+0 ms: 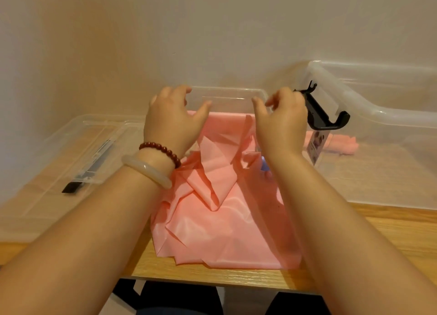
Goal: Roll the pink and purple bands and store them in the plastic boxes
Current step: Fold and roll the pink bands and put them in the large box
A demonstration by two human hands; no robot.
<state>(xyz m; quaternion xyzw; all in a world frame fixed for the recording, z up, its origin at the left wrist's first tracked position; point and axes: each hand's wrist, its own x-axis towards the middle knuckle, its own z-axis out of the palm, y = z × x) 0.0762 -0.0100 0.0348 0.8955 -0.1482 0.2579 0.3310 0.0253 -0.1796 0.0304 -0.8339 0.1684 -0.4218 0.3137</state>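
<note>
A crumpled pink band (220,224) lies heaped in the middle of the wooden table (390,232), reaching almost to the front edge. Its far edge is pulled straight between my hands. My left hand (170,120) grips the far left corner and my right hand (281,123) grips the far right corner. A small patch of a purple band (264,166) shows beside my right wrist; the rest is hidden. Right behind the band's far edge is the rim of a small clear plastic box (227,92). Whether the heap lies inside this box I cannot tell.
A large clear plastic box (383,116) with a black latch (319,113) stands at the right and holds a rolled pink band (338,145). A clear lid (71,149) with a black clip lies flat at the left. A wall runs close behind.
</note>
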